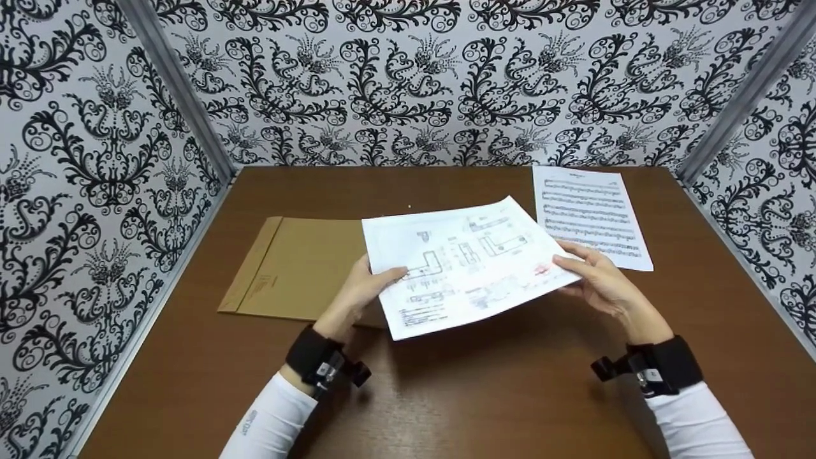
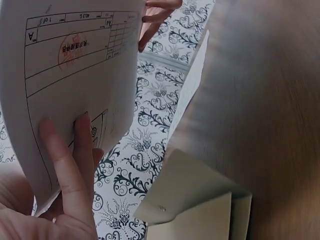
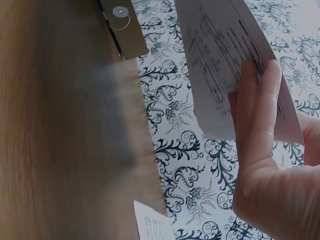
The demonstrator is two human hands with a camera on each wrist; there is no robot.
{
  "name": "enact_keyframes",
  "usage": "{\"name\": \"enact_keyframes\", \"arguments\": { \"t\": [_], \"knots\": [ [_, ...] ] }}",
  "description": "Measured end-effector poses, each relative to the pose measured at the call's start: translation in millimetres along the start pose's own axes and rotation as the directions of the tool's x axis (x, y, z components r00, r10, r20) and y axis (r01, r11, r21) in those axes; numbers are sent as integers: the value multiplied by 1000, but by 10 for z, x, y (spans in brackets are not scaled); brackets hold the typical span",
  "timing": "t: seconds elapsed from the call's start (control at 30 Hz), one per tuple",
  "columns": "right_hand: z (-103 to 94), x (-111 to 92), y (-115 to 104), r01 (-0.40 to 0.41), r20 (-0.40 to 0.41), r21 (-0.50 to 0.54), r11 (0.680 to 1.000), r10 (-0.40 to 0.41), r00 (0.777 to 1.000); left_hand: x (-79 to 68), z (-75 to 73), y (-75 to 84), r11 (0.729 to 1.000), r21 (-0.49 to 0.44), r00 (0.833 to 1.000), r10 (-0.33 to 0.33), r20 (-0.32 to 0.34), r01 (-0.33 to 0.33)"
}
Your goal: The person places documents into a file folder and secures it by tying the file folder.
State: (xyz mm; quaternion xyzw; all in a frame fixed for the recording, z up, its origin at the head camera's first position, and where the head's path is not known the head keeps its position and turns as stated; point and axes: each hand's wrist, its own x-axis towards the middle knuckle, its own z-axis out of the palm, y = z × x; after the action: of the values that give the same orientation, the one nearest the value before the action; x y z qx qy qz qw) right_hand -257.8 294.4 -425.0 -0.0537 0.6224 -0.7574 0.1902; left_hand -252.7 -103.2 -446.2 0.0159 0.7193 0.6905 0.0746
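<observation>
A stack of white paper sheets (image 1: 468,271) printed with technical drawings is held up over the table, tilted, with a red stamp near its right side. My left hand (image 1: 363,287) pinches its left edge, thumb on top; in the left wrist view the fingers (image 2: 70,167) spread over the printed underside. At the right edge my right hand (image 1: 599,280) grips the sheets between thumb and fingers. The right wrist view shows straight fingers (image 3: 260,115) against the back of the paper (image 3: 215,85). Below and left of the sheets lies a brown document envelope (image 1: 312,268), partly covered by them.
A sheet of printed music (image 1: 586,207) lies at the back right of the brown table (image 1: 484,395). In the right wrist view the envelope's flap carries a round button with string (image 3: 120,12). Patterned walls (image 1: 408,83) enclose the table's back and sides.
</observation>
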Motion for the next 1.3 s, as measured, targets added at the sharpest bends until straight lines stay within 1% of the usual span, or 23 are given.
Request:
{"name": "enact_keyframes", "arguments": {
  "t": [0.13,0.23,0.43,0.5,0.7,0.8,0.93,1.07,1.17,1.3],
  "knots": [
    [-67,-9,2,-56,31,-39,998,57,998,12,-55,9,999,40,1000,-4,20,3],
    [-104,1,8,-72,54,-71,995,76,996,17,-88,22,999,44,999,-2,40,0],
    [-139,37,30,-88,78,-95,992,96,992,22,-118,61,1000,-21,997,-10,77,12],
    [-143,50,37,-92,87,-89,992,100,991,18,-127,72,999,-44,996,-12,86,16],
    [-165,92,64,-75,142,-82,994,87,986,12,-168,88,998,-53,994,-27,107,33],
    [-178,111,69,-78,167,-72,994,89,982,11,-192,94,998,-45,990,-27,140,33],
    [-172,126,53,-97,172,-85,992,111,979,10,-222,92,999,-35,983,-27,184,34],
    [-147,137,44,-98,185,-115,988,119,976,15,-237,84,999,-24,980,-28,197,33],
    [-137,147,55,-88,222,-122,989,113,968,14,-248,71,999,-30,978,-29,208,36],
    [-122,160,79,-63,294,-132,989,100,951,17,-247,59,999,-38,968,-18,250,29]
  ]
}}
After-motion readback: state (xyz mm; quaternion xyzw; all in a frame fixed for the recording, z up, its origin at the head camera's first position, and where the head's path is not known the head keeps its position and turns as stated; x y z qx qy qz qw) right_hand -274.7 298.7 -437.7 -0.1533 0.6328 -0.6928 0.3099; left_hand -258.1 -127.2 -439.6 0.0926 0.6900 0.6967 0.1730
